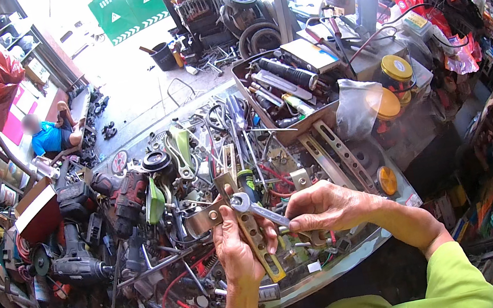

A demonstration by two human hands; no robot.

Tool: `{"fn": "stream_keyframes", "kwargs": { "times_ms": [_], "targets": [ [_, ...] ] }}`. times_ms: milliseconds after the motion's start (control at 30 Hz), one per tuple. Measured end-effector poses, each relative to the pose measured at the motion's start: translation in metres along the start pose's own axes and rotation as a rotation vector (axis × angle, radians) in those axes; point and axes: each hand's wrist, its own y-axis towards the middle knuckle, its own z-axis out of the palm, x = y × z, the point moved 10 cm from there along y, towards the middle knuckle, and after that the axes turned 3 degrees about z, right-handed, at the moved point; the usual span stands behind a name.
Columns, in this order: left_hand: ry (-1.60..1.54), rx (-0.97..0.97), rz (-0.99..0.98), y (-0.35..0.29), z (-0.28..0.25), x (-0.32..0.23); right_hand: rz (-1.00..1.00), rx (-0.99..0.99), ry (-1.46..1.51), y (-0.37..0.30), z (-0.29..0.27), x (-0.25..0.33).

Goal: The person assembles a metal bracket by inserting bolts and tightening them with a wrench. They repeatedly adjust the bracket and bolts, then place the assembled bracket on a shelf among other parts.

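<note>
1. Left hand (235, 248), grip closed on a slotted brass bracket (254, 235) held above the desk's near edge.
2. Right hand (322, 206), grip closed on a spanner (256, 208) whose head sits on the bracket.
3. Beyond the grip, upper right: open metal tray (292, 133) holding tubes and tools; yellow-lidded jars (397, 71) beside it.
4. Left of the grip: power drills (127, 205) among loose parts on the cluttered desk (343, 255).
5. Farther off: concrete workshop floor (136, 87), stacked tyres (259, 36).
</note>
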Motion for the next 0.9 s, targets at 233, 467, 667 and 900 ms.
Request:
{"fn": "stream_keyframes", "kwargs": {
  "times_ms": [233, 467, 667, 900],
  "targets": [
    [0.211, -0.033, -0.010, -0.004, -0.009, -0.002, 0.000, 0.088, 0.001, 0.003, 0.010, -0.006],
    [0.168, 0.039, -0.039, -0.006, -0.004, 0.001, 0.006, 0.128, -0.024, -0.003, 0.007, 0.000],
    [0.084, 0.068, -0.150, -0.007, -0.006, 0.011, 0.028, 0.209, -0.094, -0.004, 0.013, 0.003],
    [0.257, 0.095, -0.125, -0.007, -0.006, 0.011, 0.022, 0.287, -0.127, -0.004, 0.021, -0.003]
  ]
}}
